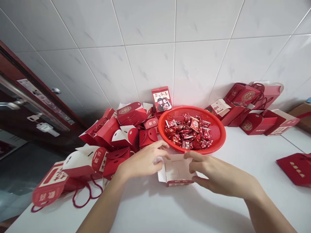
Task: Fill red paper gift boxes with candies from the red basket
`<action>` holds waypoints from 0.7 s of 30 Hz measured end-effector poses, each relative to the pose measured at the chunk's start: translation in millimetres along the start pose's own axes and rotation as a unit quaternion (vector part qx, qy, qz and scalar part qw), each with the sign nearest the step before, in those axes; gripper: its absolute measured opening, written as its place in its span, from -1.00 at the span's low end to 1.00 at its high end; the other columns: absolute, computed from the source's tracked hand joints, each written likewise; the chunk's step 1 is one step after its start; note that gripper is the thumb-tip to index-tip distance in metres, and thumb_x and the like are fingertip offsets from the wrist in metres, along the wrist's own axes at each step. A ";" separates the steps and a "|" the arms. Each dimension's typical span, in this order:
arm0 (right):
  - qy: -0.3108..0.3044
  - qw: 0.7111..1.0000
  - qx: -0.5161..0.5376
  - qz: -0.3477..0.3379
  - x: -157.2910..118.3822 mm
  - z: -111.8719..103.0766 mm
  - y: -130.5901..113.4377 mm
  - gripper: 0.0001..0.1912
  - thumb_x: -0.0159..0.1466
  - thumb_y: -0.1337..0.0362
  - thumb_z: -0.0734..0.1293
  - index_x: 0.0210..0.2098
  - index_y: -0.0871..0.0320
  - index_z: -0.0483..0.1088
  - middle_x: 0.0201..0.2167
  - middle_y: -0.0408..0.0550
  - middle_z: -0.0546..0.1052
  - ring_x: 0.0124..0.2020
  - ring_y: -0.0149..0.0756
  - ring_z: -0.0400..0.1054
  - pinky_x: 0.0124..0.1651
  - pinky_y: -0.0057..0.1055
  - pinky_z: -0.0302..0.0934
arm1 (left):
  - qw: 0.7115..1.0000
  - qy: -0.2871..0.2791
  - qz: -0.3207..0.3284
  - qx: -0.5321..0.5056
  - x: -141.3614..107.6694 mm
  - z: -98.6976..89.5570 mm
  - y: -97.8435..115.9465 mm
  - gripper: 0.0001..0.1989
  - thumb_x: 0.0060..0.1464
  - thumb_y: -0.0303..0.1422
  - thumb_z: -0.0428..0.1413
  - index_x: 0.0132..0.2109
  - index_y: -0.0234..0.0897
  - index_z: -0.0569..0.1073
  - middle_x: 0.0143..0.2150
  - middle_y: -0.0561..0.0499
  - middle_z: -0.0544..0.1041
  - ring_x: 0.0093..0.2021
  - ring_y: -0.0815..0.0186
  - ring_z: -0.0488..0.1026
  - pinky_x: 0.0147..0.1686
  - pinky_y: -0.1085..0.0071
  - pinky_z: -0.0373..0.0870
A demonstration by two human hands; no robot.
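Note:
A small box (178, 170) lies on the white table with its pale inside facing up and a red printed edge toward me. My left hand (148, 158) is at its left side, fingers curled and apart over the upper left flap. At the right side my right hand (213, 171) has its fingers bent round the box's edge, touching it. Just behind the box stands a red plastic basket (220, 131) holding several red wrapped candies (187, 132).
Many red gift boxes (131, 113) crowd the left, some with cords. More boxes (259, 123) stand at the back right, and a red pouch (295, 170) lies at the right edge. A tiled wall (150, 64) rises behind; a dark door (36, 103) is at left.

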State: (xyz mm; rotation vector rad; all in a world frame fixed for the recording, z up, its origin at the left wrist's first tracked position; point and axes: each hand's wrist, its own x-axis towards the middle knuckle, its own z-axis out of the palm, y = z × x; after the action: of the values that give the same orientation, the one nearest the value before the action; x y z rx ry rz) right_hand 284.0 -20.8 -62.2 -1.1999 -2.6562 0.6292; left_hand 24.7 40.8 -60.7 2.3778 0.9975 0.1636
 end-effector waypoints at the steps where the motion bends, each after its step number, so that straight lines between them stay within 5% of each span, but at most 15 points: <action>1: -0.001 1.000 0.000 0.009 -2.4 -2.3 3.4 -0.86 0.30 0.49 0.31 -0.32 0.18 0.46 -0.01 0.06 0.50 -0.32 -0.30 0.48 -0.31 -0.39 0.31 | 1.000 -0.014 -0.004 0.005 -0.6 -1.2 -0.4 -0.62 0.09 -0.55 0.03 -0.05 -0.17 0.62 0.19 -0.05 0.44 0.12 0.11 0.49 0.07 0.31 0.44; 7: -0.030 0.999 0.001 0.025 -5.3 -7.5 14.2 -0.75 0.27 0.48 0.32 -0.10 0.13 0.47 0.16 0.08 0.47 -0.07 -0.17 0.51 -0.14 -0.34 0.36 | 0.997 -0.072 -0.006 0.005 -4.7 -8.4 -7.9 -0.46 0.10 -0.49 0.07 0.23 -0.13 0.47 0.20 -0.06 0.49 0.18 0.06 0.45 0.10 0.29 0.42; 16: -0.095 0.991 0.082 0.036 3.9 -12.0 25.1 -0.48 0.21 0.46 0.42 0.16 0.15 0.45 0.24 0.09 0.46 0.12 -0.06 0.45 0.06 -0.24 0.37 | 0.970 -0.152 0.003 -0.189 9.5 -9.1 -49.0 -0.16 -0.10 -0.28 0.37 0.36 -0.09 0.35 0.33 -0.07 0.40 0.22 0.06 0.42 0.18 0.27 0.38; 21: -0.098 0.991 0.087 0.014 10.6 -9.3 25.9 -0.48 0.18 0.47 0.44 0.14 0.13 0.48 0.26 0.08 0.45 0.14 -0.06 0.45 0.07 -0.24 0.38 | 0.955 -0.162 -0.018 -0.248 9.9 -4.7 -66.2 -0.05 -0.21 -0.28 0.44 0.36 -0.07 0.33 0.36 -0.11 0.39 0.14 0.06 0.49 0.13 0.22 0.44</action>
State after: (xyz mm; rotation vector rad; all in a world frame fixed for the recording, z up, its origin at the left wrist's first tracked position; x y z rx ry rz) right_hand 297.4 5.2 -65.4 -1.1831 -2.6741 1.0086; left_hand -10.9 87.6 -92.9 1.8505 0.7365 0.0055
